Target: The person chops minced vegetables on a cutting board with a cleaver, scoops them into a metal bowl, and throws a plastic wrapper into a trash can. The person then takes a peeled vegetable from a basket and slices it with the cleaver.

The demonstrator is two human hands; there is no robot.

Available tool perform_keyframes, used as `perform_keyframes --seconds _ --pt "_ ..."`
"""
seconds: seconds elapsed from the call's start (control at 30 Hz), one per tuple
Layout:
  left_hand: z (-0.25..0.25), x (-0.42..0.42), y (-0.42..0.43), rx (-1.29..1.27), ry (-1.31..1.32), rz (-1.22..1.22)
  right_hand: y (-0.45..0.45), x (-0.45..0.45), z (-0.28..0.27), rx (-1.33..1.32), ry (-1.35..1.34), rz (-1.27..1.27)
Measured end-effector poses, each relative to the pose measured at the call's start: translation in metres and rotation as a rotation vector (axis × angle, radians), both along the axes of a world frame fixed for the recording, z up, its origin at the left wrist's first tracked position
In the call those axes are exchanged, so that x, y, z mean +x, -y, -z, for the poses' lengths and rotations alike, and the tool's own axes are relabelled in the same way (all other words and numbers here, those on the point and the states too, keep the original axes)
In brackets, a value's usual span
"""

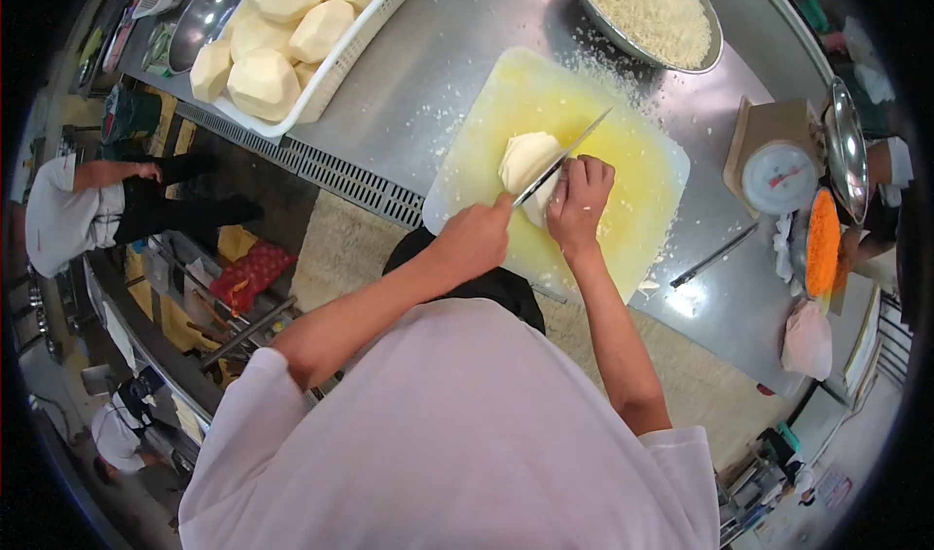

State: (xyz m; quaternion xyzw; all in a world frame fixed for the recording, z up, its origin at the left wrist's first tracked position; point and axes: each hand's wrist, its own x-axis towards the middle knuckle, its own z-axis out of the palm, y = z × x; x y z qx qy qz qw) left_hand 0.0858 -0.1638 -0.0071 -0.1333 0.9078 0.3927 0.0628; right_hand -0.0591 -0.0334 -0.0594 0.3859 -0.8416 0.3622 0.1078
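My left hand (474, 242) is closed round the handle of a kitchen knife (582, 141), its blade slanting up and to the right. Under the blade lies a pale peeled root vegetable (528, 157), with cut layers showing on its left part. My right hand (581, 198) presses on its right side with curled fingers, close to the blade. Part of the vegetable is hidden by the knife and fingers. Beneath all this is a yellow-stained white cutting board (642, 161) with small pale scraps on it.
A white basket (341, 73) of peeled root vegetables stands at upper left. A metal bowl (715, 49) holds pale gratings. On the right are a scale (778, 177), a dark-handled tool (713, 256) and orange shreds (823, 244) in a bowl. A person (73, 205) stands at left.
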Motion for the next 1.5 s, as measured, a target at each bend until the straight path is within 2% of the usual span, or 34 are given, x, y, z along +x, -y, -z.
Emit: perform_keyframes --seconds 0.07,0.13,0.23,0.3,0.4,0.5,0.57,0.67,0.8,0.83,0.93,1.0,1.07,1.13,1.23,1.33,1.4,1.43,1.5 --pt "0.017 -0.032 0.002 0.033 0.008 0.003 -0.001 0.000 0.002 -0.016 -0.024 -0.009" --pt "0.005 -0.038 0.004 0.064 0.020 0.003 -0.002 0.000 0.001 -0.032 -0.044 -0.023" --pt "-0.040 -0.011 0.014 0.112 0.039 0.024 -0.003 0.002 0.002 -0.015 -0.014 0.000" --pt "-0.075 0.012 0.016 0.104 0.171 0.033 -0.001 0.000 -0.001 -0.042 -0.010 -0.001" --pt "-0.086 0.029 0.016 0.097 0.294 0.046 -0.001 0.000 -0.001 -0.036 -0.032 -0.006" --pt "-0.057 0.021 0.007 0.078 0.200 0.014 0.000 -0.001 0.001 -0.029 -0.037 -0.003" --pt "-0.002 -0.002 -0.003 0.023 0.091 0.030 -0.001 -0.001 0.002 -0.040 -0.024 0.000" --pt "0.018 -0.034 -0.003 0.023 0.047 0.043 -0.004 0.001 0.005 -0.033 -0.020 -0.001" --pt "-0.048 -0.007 0.010 0.037 0.029 0.020 -0.002 0.001 0.001 -0.038 0.003 0.006" --pt "-0.071 0.003 0.014 0.076 0.104 0.037 -0.002 0.001 0.001 -0.039 0.009 0.015" --pt "-0.083 0.024 0.014 0.102 0.233 0.066 -0.003 0.000 0.002 -0.060 0.022 0.011" --pt "-0.077 0.023 0.012 0.083 0.285 0.081 -0.003 -0.001 0.004 -0.066 0.013 0.019" --pt "-0.049 0.013 0.001 0.038 0.206 0.033 -0.003 0.001 0.005 -0.064 0.007 0.020" --pt "0.022 -0.008 -0.007 0.030 0.051 0.019 -0.003 0.000 0.006 -0.066 -0.014 0.004" --pt "0.027 -0.043 -0.006 0.007 -0.041 0.040 -0.013 0.000 0.009 -0.064 -0.016 -0.011" --pt "0.026 -0.045 -0.006 -0.006 -0.036 0.029 -0.017 -0.005 0.011 -0.131 0.059 0.098" --pt "0.027 -0.044 -0.004 0.006 -0.038 0.009 -0.029 -0.005 0.010 -0.091 0.392 0.301" --pt "0.028 -0.043 -0.004 0.019 -0.028 0.000 -0.039 -0.010 0.006 -0.080 0.846 0.253" --pt "0.028 -0.042 -0.005 0.019 -0.029 0.009 -0.045 -0.006 0.001 -0.048 0.901 0.227"
